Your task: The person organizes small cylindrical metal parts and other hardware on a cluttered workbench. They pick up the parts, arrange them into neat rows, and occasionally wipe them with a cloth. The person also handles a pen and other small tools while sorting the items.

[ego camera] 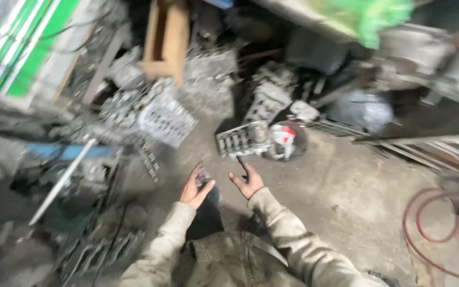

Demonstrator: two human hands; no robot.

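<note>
On the concrete floor [346, 180] of a crowded workshop, I look down past my own lap at both hands held out in front of me. My left hand [195, 187] is partly curled, palm turned inward, and something small and dark sits against its fingers; the frame is too blurred for me to tell whether it is gripped or only touched. My right hand [247, 180] is open, fingers spread loosely, and a thin dark shape shows just above its fingertips, though I cannot tell if it holds that.

The nearest thing ahead is a grey metal engine part with a row of openings [243, 138], lying on the floor beyond the hands and slightly to the right. Its long axis runs left to right across my view, tilted a little upward at the right end. My right hand is the nearer of the two to it. Just right of it stands a white container with a red top [282, 140]. Farther left lies a pale perforated crate [167, 119], and a red hose [426, 223] coils at the near right.
</note>
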